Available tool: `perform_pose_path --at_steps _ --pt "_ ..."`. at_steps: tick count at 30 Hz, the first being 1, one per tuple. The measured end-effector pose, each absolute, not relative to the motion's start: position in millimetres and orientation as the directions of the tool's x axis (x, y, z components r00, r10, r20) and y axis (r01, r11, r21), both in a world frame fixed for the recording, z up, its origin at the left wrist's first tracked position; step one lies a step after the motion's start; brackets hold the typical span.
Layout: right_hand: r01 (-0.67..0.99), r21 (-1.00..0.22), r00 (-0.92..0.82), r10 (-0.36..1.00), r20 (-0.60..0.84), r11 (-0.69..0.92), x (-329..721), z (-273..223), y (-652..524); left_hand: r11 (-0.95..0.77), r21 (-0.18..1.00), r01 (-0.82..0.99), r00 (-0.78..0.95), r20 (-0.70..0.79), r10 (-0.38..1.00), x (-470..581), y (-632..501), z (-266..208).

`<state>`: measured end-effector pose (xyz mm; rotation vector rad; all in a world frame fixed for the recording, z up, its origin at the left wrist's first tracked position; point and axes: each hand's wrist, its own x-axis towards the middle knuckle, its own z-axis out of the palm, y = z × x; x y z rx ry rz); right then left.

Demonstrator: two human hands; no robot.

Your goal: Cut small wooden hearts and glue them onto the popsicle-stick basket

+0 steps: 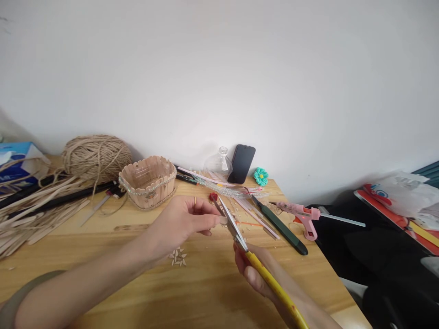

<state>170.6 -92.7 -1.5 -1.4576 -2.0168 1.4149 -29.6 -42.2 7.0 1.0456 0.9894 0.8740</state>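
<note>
My right hand (255,269) grips a pair of scissors (265,269) with yellow handles, their metal blades slightly apart and pointing away from me. Just left of the blades, my left hand (197,217) is closed in a pinch. A small pale piece (222,220) shows at its fingertips, against the blades; its kind is unclear. On the table below my left hand lies a cluster of small pointed wood-coloured slivers (178,257). Beyond the blade tips is a small dark red object (213,196), like a flower.
A wooden-stick basket (149,196) and a ball of twine (98,157) stand at the back left, beside loose craft sticks (37,210). Rightward are a phone (242,163), a turquoise flower (261,176), a dark green craft knife (283,228) and a pink glue gun (305,214) by the table edge.
</note>
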Motion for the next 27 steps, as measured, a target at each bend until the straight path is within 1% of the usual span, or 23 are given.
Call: perform_pose_path --at_steps 8,19,27 --pt "0.549 -0.836 -0.477 0.827 -0.296 0.018 170.5 2.3 -90.3 0.302 0.947 -0.109 0.293 -0.259 0.92 -30.1 -43.7 10.4" --pt "0.555 -0.832 -0.452 0.83 -0.327 -0.025 167.2 11.9 -90.3 0.285 0.951 -0.12 0.265 -0.246 0.932 -29.8 -41.7 7.8" --pt "0.542 -0.84 -0.444 0.838 -0.317 -0.031 168.3 9.1 -91.9 0.291 0.942 -0.166 0.269 -0.24 0.933 -31.4 -39.5 3.5"
